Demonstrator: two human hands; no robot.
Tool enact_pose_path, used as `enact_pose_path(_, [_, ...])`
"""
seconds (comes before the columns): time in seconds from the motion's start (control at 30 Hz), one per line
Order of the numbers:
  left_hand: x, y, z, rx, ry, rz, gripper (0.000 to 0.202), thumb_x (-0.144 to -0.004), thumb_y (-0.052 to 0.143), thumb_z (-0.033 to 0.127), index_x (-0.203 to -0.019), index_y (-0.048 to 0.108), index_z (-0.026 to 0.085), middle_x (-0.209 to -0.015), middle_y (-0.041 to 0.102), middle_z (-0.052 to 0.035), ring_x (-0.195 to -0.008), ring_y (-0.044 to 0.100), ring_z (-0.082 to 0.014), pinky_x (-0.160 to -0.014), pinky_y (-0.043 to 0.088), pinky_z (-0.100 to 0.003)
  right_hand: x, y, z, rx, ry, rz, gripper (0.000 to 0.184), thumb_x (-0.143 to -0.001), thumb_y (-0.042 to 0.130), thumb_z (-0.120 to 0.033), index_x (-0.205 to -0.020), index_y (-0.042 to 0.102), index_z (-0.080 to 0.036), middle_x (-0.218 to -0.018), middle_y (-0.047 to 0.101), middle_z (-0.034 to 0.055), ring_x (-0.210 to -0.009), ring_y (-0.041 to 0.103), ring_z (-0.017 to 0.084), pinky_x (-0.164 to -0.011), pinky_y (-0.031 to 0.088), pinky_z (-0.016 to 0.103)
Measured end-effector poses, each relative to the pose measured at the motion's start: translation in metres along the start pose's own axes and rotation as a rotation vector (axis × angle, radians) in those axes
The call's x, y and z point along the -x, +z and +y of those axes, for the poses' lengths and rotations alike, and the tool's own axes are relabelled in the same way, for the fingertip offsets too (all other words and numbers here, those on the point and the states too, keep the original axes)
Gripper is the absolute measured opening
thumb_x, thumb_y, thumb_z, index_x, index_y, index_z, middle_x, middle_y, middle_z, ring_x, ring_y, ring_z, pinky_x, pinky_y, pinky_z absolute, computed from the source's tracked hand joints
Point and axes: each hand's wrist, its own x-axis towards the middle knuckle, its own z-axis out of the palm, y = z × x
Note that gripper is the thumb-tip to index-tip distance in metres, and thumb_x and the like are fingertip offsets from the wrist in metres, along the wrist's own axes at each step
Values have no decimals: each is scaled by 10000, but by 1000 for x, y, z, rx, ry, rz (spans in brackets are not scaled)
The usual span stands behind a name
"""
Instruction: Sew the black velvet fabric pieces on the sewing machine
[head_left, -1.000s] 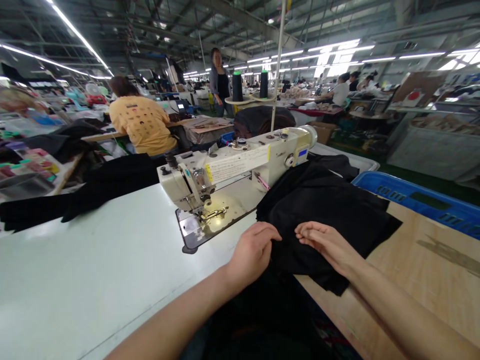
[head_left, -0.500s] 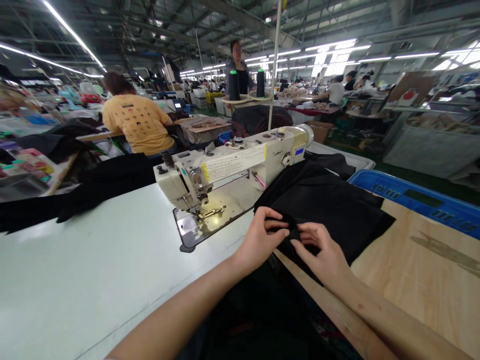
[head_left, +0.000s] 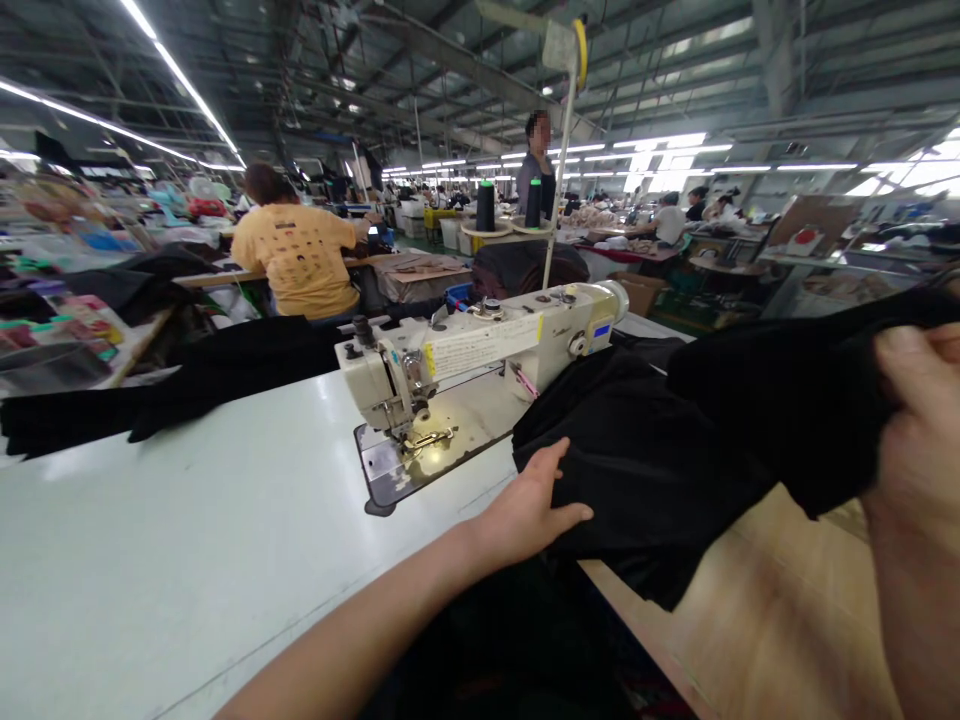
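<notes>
A pile of black fabric lies to the right of a cream sewing machine on the white table. My left hand rests at the pile's near-left edge, thumb on top and fingers tucked under the cloth, gripping it. My right hand is raised at the far right, close to the camera and blurred, fist closed on one black piece that it holds lifted above the pile.
A wooden extension board lies under the pile at right. More black cloth stretches along the table's far left. A person in a yellow shirt sits at another station behind; another person stands beyond the thread cones.
My right hand has risen up and to the right, pulling a black piece off the pile. My left hand has gone from pinching beside it to holding the pile's edge.
</notes>
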Motion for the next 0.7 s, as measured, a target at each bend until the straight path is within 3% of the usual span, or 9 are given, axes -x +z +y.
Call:
enact_pose_path(0.07, [1, -22, 24, 76, 61, 140, 1077, -706, 854, 392, -1567, 230, 223, -1599, 313, -200, -1418, 408, -361, -1159, 359, -568, 11, 11, -33, -103, 169, -148, 342, -689, 813, -513, -923, 687, -298, -856, 698, 31, -748, 653, 245, -594, 506, 340])
enact_pose_path(0.13, [7, -47, 51, 162, 179, 196, 1201, -611, 911, 445, -1577, 222, 257, -1641, 245, -160, -1501, 239, -379, -1216, 230, -574, 27, 23, -57, -232, 397, -517, 414, -696, 807, -511, -1033, 706, -294, -899, 737, 47, -695, 683, 252, -548, 540, 344])
enact_pose_path(0.17, [13, -59, 64, 238, 221, 167, 1209, -585, 924, 450, -1571, 249, 268, -1640, 260, -143, -1505, 227, -380, -1223, 215, -560, 35, 29, -65, -298, 492, -694, 413, -736, 782, -509, -1084, 700, -303, -931, 751, 52, -677, 694, 252, -542, 558, 348])
enact_pose_path(0.23, [27, -80, 87, 430, 215, 56, 1072, -601, 918, 448, -1515, 390, 261, -1562, 422, -136, -1425, 398, -378, -1184, 323, -524, 49, 42, -74, -410, 608, -924, 362, -816, 732, -469, -1144, 684, -323, -999, 765, 46, -698, 718, 247, -582, 592, 348])
enact_pose_path(0.3, [45, -96, 102, 589, 127, 36, 710, -697, 859, 452, -1321, 620, 212, -1320, 659, -124, -1201, 625, -337, -1048, 490, -463, 58, 56, -77, -508, 668, -994, 338, -863, 695, -440, -1179, 675, -322, -1054, 768, 39, -820, 744, 265, -683, 616, 363])
enact_pose_path(0.4, [73, -115, 112, 618, 12, 341, 300, -813, 770, 405, -1018, 747, 188, -982, 772, -63, -931, 722, -245, -844, 578, -344, 71, 80, -77, -706, 722, -997, 433, -882, 611, -591, -1203, 680, -310, -1120, 762, 55, -1055, 713, 305, -863, 597, 424])
enact_pose_path(0.5, [99, -143, 111, 447, -25, 644, 272, -774, 804, 369, -985, 753, 204, -918, 772, -30, -887, 716, -215, -778, 573, -292, 87, 105, -74, -817, 671, -1103, 604, -789, 669, -687, -1258, 662, -307, -1199, 738, 78, -1166, 663, 319, -964, 549, 451])
enact_pose_path(0.6, [120, -183, 101, 244, -134, 725, 329, -705, 835, 437, -883, 756, 172, -824, 764, -41, -778, 700, -208, -687, 562, -282, 100, 136, -70, -691, 587, -1158, 550, -768, 801, -473, -1259, 655, -272, -1177, 746, 85, -1114, 689, 297, -967, 543, 447])
enact_pose_path(0.7, [132, -229, 96, 57, -241, 783, 406, -631, 854, 482, -831, 751, 144, -794, 761, -53, -720, 682, -206, -661, 555, -301, 100, 181, -74, -586, 424, -1147, 362, -809, 764, -414, -1103, 711, -208, -1007, 781, 58, -971, 730, 269, -889, 575, 427])
